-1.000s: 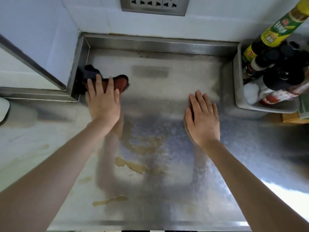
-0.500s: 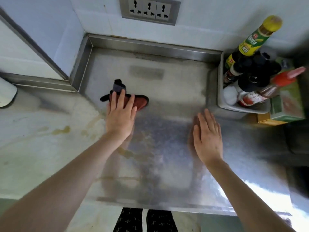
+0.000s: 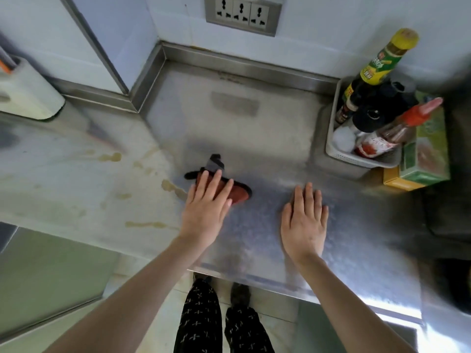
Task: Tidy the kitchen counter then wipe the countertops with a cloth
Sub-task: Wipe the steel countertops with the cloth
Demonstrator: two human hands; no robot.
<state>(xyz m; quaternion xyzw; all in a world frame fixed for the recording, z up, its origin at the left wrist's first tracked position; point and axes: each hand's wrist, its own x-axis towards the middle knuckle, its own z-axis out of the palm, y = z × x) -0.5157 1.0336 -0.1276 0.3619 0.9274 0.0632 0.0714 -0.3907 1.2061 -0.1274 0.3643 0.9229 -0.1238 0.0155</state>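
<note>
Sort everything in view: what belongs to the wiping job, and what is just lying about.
Job: cloth; left hand pressing it; right hand flat on the countertop; brown stains.
Lying about: basket of bottles; green box; wall socket; white container at far left.

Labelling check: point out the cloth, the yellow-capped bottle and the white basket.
cloth [image 3: 239, 194], head view, exposed red end
yellow-capped bottle [image 3: 379, 67], head view, green label
white basket [image 3: 356, 160], head view, front rim

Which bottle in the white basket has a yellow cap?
The tall green-labelled bottle at the back of the basket; the sauce bottle in front has a red cap, the others dark caps.
</note>
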